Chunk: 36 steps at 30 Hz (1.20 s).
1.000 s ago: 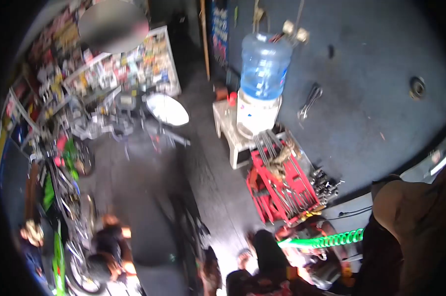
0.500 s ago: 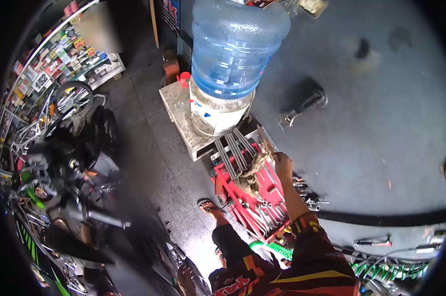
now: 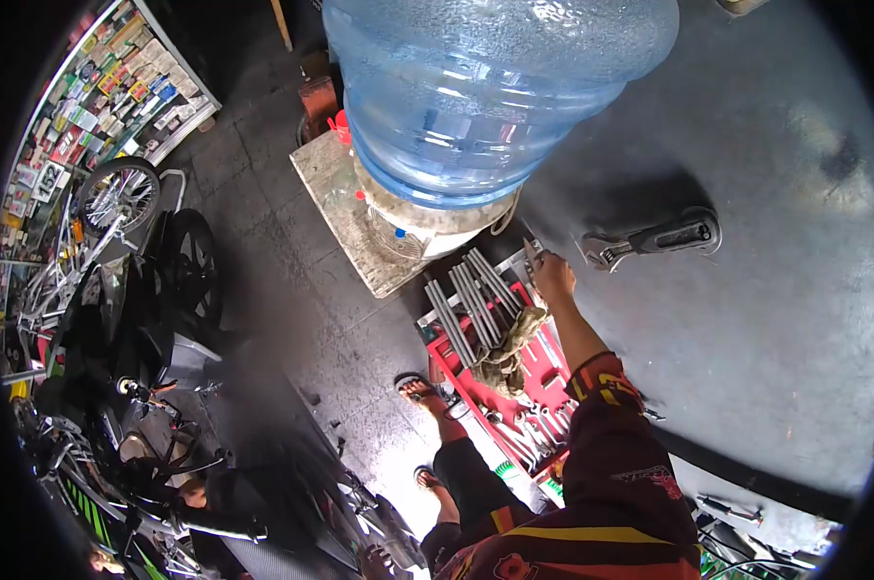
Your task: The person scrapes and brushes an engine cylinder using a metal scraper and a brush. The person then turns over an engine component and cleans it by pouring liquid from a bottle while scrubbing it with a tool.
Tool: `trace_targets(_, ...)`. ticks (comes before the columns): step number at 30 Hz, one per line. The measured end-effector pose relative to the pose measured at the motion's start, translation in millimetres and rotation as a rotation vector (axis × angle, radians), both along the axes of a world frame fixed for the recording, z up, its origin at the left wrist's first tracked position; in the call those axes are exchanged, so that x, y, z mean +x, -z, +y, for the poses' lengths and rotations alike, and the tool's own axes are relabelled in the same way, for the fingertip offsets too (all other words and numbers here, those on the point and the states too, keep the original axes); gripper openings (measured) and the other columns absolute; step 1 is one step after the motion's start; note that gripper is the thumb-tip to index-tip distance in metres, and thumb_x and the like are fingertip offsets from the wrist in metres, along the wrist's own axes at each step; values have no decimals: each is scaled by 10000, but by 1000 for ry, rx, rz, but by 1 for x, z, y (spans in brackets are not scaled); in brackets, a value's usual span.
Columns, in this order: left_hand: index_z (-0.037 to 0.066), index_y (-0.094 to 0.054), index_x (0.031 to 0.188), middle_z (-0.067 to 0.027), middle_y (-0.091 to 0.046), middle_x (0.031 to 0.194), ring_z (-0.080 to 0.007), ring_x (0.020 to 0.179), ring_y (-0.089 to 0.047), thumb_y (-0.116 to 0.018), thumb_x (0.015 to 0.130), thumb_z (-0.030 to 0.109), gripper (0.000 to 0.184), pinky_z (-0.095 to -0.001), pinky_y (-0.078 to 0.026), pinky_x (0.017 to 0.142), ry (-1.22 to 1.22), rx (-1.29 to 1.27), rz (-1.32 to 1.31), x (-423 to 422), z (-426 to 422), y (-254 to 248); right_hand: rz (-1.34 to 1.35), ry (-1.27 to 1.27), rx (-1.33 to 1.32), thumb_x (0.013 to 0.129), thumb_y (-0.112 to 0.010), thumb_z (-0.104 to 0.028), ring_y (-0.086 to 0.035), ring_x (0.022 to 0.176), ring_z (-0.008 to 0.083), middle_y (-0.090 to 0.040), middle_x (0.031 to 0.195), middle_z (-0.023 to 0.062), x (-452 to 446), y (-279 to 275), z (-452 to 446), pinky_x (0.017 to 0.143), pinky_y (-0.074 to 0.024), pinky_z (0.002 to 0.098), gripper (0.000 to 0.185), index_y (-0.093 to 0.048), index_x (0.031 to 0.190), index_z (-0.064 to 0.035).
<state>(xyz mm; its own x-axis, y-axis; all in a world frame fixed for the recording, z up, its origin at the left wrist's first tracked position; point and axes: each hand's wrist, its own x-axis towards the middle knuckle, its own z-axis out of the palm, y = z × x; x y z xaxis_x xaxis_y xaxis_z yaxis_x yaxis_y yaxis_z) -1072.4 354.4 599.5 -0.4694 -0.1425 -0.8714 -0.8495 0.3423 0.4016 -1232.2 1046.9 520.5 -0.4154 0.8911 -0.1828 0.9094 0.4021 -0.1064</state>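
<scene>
My right hand (image 3: 553, 278) reaches over the far right corner of the red tool tray (image 3: 464, 382), its fingers closed around a slim object that I cannot make out. Just below it, a crumpled brown rag (image 3: 503, 360) lies across the tray. Several long metal rods (image 3: 471, 300) rest at the tray's far end, and wrenches (image 3: 534, 425) lie at the near end. At the bottom edge, my left hand (image 3: 375, 559) is dim and partly cut off beside a dark motorcycle; its fingers are unclear.
A large blue water bottle (image 3: 476, 97) sits on a dispenser on a low worn stand (image 3: 335, 217). An adjustable wrench shape (image 3: 655, 238) is on the grey wall. Motorcycles (image 3: 118, 338) and a glass display case (image 3: 103, 92) occupy the left. My sandalled feet (image 3: 418, 389) are beside the tray.
The view has moved closer to the bottle and tray. My right hand, beside the rag half a second ago, is now farther up at the tray's far corner.
</scene>
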Motion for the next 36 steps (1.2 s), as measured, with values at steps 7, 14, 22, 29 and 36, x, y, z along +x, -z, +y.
trace_targets(7,35,-552,1235,-108,-651,1066,-218,957,-648,-564,982,196,300,-329,-531,760,35,7,-73,3,1,2,146,-73,-57,888,-545,-167,-659,864,388,-693,924,168,85,-22,-13,765,-515,475,213,-736,982,-179)
trace_targets(14,39,-551,1234,-107,-651,1063,-219,951,-649,-564,982,201,300,-330,-531,753,111,19,-102,-13,4,8,162,190,96,875,-644,-196,-680,802,349,-706,836,125,167,-18,-48,715,-532,467,156,-699,1020,-177)
trace_targets(22,43,-550,1233,-105,-651,1059,-220,945,-650,-563,982,207,301,-331,-531,745,210,4,-99,-42,1,12,133,215,-59,824,-723,-380,-695,802,325,-714,807,98,166,1,-50,707,-541,461,402,-630,1170,-199)
trace_targets(29,47,-549,1233,-104,-650,1056,-220,939,-651,-563,981,212,301,-332,-531,737,246,-6,-88,-59,-1,14,77,202,-101,812,-726,-432,-686,859,367,-704,896,146,152,19,-52,725,-541,488,492,-580,1223,-204)
trace_targets(36,51,-547,1232,-103,-650,1053,-221,933,-651,-562,981,218,301,-332,-531,730,228,-7,-84,-54,-5,18,-56,308,-195,883,-609,-399,-671,944,393,-701,1026,136,145,22,-48,774,-533,514,359,-568,1172,-189)
